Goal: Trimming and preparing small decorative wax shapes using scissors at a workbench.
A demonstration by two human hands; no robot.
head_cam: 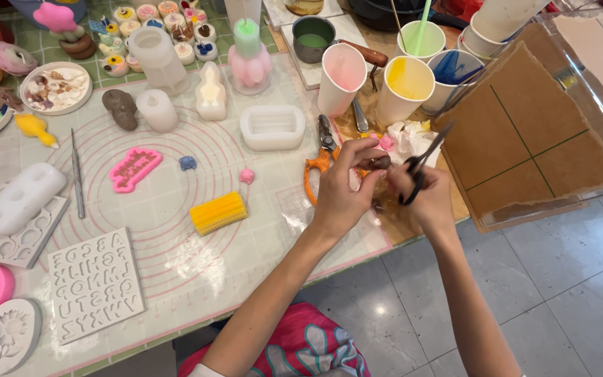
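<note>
Our left hand (343,188) pinched a small brown piece (380,163) between thumb and fingertips. Just right of that grip, our right hand (427,199) was clamped through the handles of black scissors (423,159), blades pointing up and away. Orange-handled pliers (321,157) lay just left.

Two bare forearms are seen from above, with no sleeves, rings or watch. The left hand (340,195) and right hand (430,202) are ungloved. A pink, patterned garment is worn below.
</note>
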